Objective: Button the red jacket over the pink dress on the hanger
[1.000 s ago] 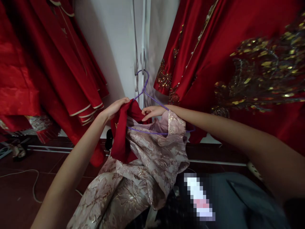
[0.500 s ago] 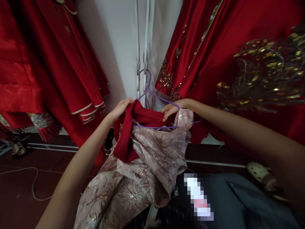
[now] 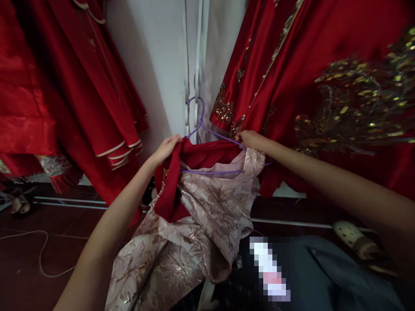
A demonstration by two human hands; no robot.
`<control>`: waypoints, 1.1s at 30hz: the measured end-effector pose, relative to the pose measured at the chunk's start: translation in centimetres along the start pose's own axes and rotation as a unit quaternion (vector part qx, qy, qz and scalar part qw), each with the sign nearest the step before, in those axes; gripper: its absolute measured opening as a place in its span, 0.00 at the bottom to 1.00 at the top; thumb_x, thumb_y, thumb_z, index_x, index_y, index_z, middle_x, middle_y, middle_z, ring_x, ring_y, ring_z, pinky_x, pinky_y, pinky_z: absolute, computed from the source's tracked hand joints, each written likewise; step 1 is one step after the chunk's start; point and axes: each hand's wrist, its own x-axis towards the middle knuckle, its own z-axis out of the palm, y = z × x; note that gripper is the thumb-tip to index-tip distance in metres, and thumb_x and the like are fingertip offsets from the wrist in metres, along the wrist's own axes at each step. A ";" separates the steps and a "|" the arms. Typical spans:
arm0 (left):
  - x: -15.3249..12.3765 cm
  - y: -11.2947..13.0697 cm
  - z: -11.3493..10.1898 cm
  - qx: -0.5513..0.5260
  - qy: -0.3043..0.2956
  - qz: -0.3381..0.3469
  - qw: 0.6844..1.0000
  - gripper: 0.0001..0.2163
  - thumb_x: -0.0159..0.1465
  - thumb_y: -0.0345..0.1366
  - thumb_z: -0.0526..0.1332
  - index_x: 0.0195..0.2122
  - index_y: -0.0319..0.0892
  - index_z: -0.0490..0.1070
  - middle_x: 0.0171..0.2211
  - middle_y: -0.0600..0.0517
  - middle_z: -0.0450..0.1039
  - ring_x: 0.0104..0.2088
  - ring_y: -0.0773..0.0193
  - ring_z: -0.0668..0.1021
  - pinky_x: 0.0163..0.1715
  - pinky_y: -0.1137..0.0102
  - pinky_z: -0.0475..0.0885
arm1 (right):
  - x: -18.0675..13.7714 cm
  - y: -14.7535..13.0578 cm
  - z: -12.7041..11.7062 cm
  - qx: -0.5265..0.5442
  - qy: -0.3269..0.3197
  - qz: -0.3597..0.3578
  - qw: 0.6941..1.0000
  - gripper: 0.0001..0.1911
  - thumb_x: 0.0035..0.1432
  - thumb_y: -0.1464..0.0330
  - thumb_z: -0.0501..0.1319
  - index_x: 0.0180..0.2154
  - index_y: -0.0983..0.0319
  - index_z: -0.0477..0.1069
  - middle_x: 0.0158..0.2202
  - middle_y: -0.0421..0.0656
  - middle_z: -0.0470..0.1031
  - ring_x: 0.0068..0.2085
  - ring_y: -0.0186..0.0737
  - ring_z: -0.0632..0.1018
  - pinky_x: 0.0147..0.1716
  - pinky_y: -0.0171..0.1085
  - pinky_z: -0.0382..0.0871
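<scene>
A purple wire hanger (image 3: 202, 116) hangs by its hook from a pale metal upright. On it is a pale pink brocade garment (image 3: 217, 201) with metallic flowers, one shoulder strap looped over the hanger's right arm. A red garment (image 3: 207, 153) lies across the hanger behind the brocade neckline, its left part draping down in front. My left hand (image 3: 167, 149) is closed on the red cloth at the hanger's left shoulder. My right hand (image 3: 251, 140) pinches the red cloth's upper edge near the hanger's right arm; some fingertips are hidden behind it.
Red garments (image 3: 97, 86) hang at the left, and a red sequinned garment (image 3: 350, 95) hangs at the right. Low metal rails (image 3: 292, 223) run near the floor. A light clog (image 3: 352, 235) lies at lower right, and a cable (image 3: 43, 250) at lower left.
My right hand has moved up and right, drawing the red cloth along the hanger. More of the brocade garment's inner neckline shows. My left hand stays at the left shoulder.
</scene>
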 end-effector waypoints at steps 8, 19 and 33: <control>0.0 -0.1 -0.3 0.027 -0.012 0.002 1.000 0.10 0.61 0.35 0.51 0.24 0.39 0.62 0.21 0.57 0.60 0.23 0.71 0.63 0.26 0.76 0.59 | -2.2 4.7 -0.6 -0.097 0.025 0.017 0.995 0.10 0.51 0.75 0.59 0.38 0.71 0.71 0.38 0.58 0.74 0.34 0.36 0.72 0.31 0.34 0.56; 0.0 -1.1 0.2 0.174 0.031 0.097 0.979 0.10 0.64 0.33 0.48 0.24 0.42 0.55 0.21 0.57 0.56 0.24 0.69 0.62 0.28 0.74 0.58 | -6.7 4.5 -2.8 -0.091 0.031 0.098 0.991 0.08 0.47 0.69 0.63 0.31 0.66 0.71 0.27 0.47 0.75 0.22 0.30 0.66 0.26 0.35 0.53; -0.6 -1.2 0.8 0.234 0.046 0.112 0.965 0.09 0.64 0.34 0.49 0.25 0.43 0.55 0.21 0.57 0.57 0.24 0.69 0.64 0.28 0.73 0.60 | -10.0 0.4 -6.4 -0.051 -0.019 0.034 0.998 0.16 0.56 0.56 0.59 0.32 0.62 0.74 0.26 0.45 0.75 0.26 0.37 0.71 0.29 0.35 0.58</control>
